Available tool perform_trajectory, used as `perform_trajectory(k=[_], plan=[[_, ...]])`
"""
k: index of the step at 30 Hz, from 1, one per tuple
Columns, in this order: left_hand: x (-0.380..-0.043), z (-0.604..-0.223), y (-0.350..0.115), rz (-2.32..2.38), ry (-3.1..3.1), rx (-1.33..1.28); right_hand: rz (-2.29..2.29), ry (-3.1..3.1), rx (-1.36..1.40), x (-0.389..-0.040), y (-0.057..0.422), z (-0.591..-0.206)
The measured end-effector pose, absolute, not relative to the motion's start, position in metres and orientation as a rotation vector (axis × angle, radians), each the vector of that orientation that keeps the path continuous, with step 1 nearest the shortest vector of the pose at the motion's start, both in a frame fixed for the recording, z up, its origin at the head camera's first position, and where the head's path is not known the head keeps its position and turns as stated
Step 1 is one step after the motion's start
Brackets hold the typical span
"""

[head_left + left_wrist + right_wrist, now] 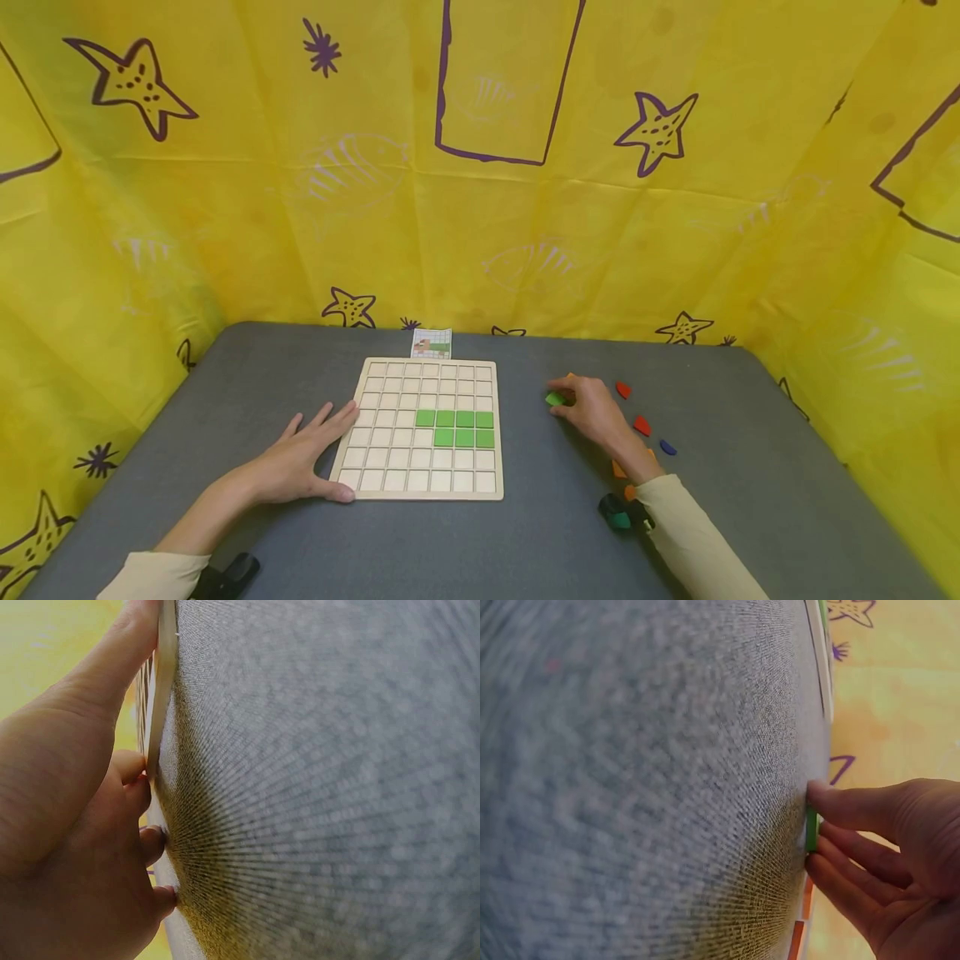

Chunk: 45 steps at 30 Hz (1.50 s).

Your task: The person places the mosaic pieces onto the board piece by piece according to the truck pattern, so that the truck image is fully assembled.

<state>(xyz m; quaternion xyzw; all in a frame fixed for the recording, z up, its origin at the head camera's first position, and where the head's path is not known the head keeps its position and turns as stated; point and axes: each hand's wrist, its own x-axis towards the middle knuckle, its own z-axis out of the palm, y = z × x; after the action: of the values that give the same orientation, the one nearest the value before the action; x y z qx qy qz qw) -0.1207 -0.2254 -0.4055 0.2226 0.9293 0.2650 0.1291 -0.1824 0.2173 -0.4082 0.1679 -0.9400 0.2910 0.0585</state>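
Observation:
A square wooden grid board [382, 437] lies on the dark table, with green square tiles [465, 419] in two adjoining rows at its right side. My left hand [296, 467] rests at the board's left edge, fingers spread, the thumb at the near-left corner. In the left wrist view, the thumb [124, 656] lies along the board's edge [161, 697]. To the right of the board, my right hand [596, 408] pinches a small green piece [553, 399] between thumb and fingers. The right wrist view shows this green piece [811, 829] on edge, close to the table surface.
A small printed card [431, 343] lies at the board's far edge. Around my right hand are loose red pieces [642, 426], a blue piece [668, 447] and orange pieces [618, 469], partly hidden by the forearm. A yellow patterned curtain [480, 217] hangs behind the table.

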Motion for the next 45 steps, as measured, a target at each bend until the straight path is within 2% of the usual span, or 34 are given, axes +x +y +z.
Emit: perform_trajectory(k=[24, 45], plan=[[-0.120, -0.405, -0.226, 0.781, 2.693, 0.640, 0.874, -2.847, 0.573, -0.175, 0.200, -0.395], [-0.121, -0.407, -0.227, 0.778, 2.700, 0.657, 0.929, -2.814, 0.782, -0.166, 0.165, -0.389]])
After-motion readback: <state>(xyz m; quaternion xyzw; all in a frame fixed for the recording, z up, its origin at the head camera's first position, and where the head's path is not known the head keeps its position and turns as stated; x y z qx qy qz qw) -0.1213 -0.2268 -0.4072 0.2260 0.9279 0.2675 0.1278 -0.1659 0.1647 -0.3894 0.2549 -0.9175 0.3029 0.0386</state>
